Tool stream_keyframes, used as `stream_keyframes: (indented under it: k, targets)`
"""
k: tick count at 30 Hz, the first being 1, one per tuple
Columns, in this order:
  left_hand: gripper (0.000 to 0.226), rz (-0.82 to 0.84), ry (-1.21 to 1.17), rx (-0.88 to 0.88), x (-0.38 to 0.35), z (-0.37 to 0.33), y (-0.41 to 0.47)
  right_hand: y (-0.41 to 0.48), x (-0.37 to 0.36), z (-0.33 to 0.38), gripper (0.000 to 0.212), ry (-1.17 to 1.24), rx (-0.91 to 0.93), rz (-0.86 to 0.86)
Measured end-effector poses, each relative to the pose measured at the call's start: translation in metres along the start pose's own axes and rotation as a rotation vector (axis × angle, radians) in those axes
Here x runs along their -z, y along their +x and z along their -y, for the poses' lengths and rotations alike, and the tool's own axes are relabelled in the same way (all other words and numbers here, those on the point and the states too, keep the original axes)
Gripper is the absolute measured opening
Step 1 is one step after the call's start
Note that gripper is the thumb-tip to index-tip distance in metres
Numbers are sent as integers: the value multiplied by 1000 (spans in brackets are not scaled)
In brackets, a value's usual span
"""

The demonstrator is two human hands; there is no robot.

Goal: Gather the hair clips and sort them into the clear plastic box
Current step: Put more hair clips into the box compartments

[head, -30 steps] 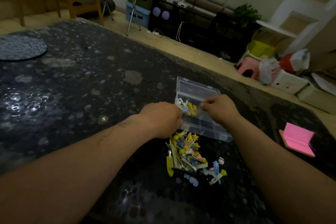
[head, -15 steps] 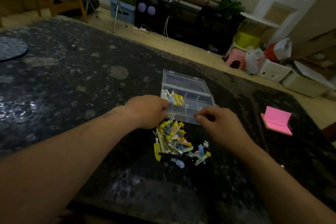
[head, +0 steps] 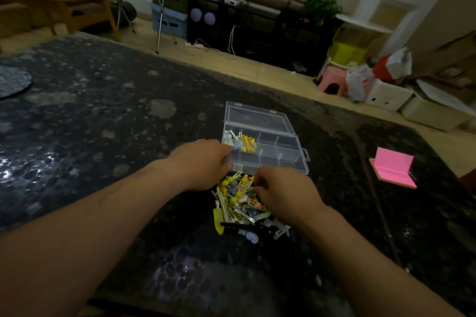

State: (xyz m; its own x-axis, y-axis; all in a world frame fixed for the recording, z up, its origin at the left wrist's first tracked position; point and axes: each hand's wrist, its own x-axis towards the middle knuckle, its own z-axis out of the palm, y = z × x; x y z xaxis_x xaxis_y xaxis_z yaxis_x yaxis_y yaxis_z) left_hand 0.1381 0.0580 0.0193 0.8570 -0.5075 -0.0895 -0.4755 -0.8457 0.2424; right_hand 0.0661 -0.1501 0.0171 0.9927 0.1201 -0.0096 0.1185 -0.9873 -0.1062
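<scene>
The clear plastic box (head: 280,154) lies open on the dark table, its lid folded back behind it. Several yellow and white hair clips (head: 244,142) sit in its far-left compartment. A mixed pile of hair clips (head: 238,210) lies just in front of the box. My left hand (head: 203,165) curls its fingers against the box's near-left corner, with the fingertips partly hidden. My right hand (head: 282,192) is down on the pile's right side, its fingers bent and pinching among the clips.
A pink notepad (head: 392,171) lies on the table to the right. A round dark mat (head: 13,82) sits at the far left. The dark speckled table (head: 103,123) ends at a far edge, with floor clutter and a pink stool (head: 332,82) beyond.
My right hand has come back from over the box's compartments to the clip pile. My left hand stays at the box's left corner. The view has shifted slightly.
</scene>
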Motion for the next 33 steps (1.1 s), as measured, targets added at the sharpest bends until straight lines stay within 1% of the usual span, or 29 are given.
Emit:
stream_keyframes:
  k: [6,12,16,18,21,24,28,29,30,33]
  targets:
    - [17,-4,-16,3,1,0,0,2,2,13,11,-119,83,-16]
    - [17,-5,-15,6,2,-3,-3,9,6,24,8,-195,54,29]
    - [17,-20,-14,7,0,-4,-2,15,9,31,36,-260,54,68]
    - [18,-23,-5,11,-1,-5,-1,16,12,35,38,-272,53,84]
    - [19,-26,2,18,-1,-5,-1,15,11,33,35,-223,55,84]
    - [19,-24,-2,17,0,-4,-1,8,11,30,17,-138,54,32]
    - [20,-15,-9,14,2,-4,-2,-2,8,22,5,-96,66,-23]
    - [20,-13,-15,15,3,-4,-3,-2,9,19,4,-89,54,-35]
    - [19,-6,-22,14,4,-4,-4,0,12,16,5,-45,30,-56]
    - [16,15,-43,9,8,-3,-4,14,38,10,3,231,-90,-144]
